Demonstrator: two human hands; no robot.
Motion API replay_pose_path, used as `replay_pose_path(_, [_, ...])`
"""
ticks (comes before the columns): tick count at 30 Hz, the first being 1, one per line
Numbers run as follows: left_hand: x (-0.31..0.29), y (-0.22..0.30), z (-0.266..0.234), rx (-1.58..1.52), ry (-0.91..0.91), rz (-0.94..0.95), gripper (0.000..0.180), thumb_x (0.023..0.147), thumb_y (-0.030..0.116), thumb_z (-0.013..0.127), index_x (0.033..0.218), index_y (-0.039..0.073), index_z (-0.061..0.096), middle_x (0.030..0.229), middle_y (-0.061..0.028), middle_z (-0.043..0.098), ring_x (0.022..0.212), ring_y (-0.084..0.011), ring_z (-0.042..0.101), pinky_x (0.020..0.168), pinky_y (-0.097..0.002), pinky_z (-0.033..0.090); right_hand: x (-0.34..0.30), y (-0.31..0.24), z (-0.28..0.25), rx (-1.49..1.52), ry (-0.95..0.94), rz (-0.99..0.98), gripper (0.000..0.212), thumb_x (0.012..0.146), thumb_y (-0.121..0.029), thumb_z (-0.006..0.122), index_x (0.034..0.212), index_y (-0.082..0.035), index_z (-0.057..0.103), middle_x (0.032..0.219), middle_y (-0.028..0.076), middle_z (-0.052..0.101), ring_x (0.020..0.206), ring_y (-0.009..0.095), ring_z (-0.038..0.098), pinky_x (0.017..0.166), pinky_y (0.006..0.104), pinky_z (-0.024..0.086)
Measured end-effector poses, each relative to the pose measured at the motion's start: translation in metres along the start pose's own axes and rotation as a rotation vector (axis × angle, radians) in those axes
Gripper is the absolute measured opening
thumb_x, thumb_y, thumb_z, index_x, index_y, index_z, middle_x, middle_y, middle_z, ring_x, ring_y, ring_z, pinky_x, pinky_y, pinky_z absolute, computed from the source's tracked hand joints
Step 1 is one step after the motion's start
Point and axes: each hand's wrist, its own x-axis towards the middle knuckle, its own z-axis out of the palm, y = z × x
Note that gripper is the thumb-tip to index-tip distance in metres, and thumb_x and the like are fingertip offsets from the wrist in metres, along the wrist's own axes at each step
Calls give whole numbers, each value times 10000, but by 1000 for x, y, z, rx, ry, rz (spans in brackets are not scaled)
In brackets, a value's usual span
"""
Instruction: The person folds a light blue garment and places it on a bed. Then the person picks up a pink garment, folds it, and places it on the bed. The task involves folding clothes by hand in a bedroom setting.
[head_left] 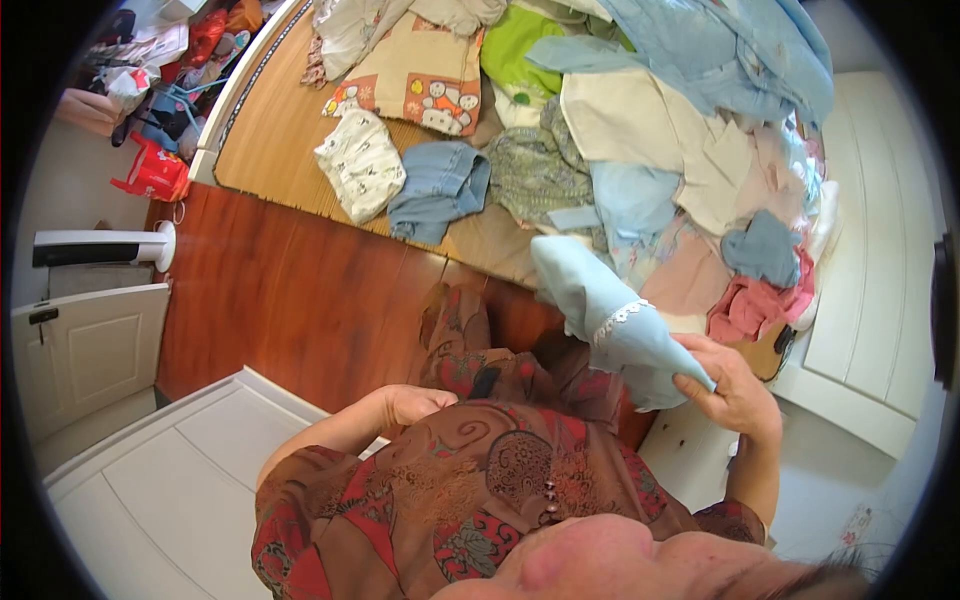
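My right hand (735, 390) grips a light blue garment (625, 330) with white lace trim by its edge, and the cloth hangs out over the near edge of the bed. Its type is unclear because it is bunched. In front of my body, my left hand (422, 403) is curled closed against my brown patterned top; whatever its fingers hold, if anything, is hidden. On the bed mat beyond lie folded blue denim (438, 190) and a folded white printed cloth (362, 165). A green patterned garment (540, 165) lies to the right of the denim.
Heaped clothes cover the bed (275, 140), with a large light blue cloth (720, 50) at far right and a pink garment (755, 305) near the right edge. A red bag (155, 170) and a white-and-black upright device (105, 247) are at left. Below shows reddish wooden floor (290, 290).
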Motion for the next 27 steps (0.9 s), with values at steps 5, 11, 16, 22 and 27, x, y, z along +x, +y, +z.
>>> replay_pose_path(5, [-26, -4, 40, 47, 117, -47, 198, 887, 111, 731, 1018, -35, 702, 929, 16, 714, 778, -59, 606, 684, -242, 510, -67, 10, 68, 243, -33, 45, 299, 943, -108, 589, 1210, 24, 609, 1250, 159, 608, 1096, 330, 601, 946, 385, 474])
replay_pose_path(11, [-31, 6, 63, 423, 300, -2, 136, 918, 111, 706, 1005, 6, 708, 913, -17, 738, 777, -60, 645, 676, -229, 519, -122, -5, 123, 400, 115, 37, 318, 959, -136, 558, 1225, 32, 605, 1261, 162, 603, 1105, 297, 593, 972, 369, 452])
replay_pose_path(16, [-8, 2, 81, 360, 606, 296, 228, 1001, 254, 613, 951, 41, 676, 812, -50, 714, 682, -102, 661, 631, -227, 526, -148, -6, 157, 362, 199, 32, 324, 975, -165, 560, 1235, 25, 598, 1253, 153, 612, 1097, 295, 601, 972, 367, 452])
replay_pose_path(22, [26, -12, 118, 335, 332, 245, 403, 1029, 330, 555, 1215, -25, 599, 1019, -133, 709, 775, -152, 687, 703, -267, 570, -122, -21, 197, 200, 242, -205, 285, 969, -143, 574, 1193, 26, 624, 1222, 182, 619, 1067, 322, 618, 947, 368, 476])
replay_pose_path(27, [34, -27, 126, 353, 253, 259, 718, 934, 535, 640, 1389, 0, 495, 1289, -137, 612, 1037, -218, 671, 817, -318, 584, -102, -40, 227, -18, 201, -383, 229, 979, -192, 565, 1051, 9, 646, 1266, 203, 592, 1139, 382, 585, 963, 419, 480])
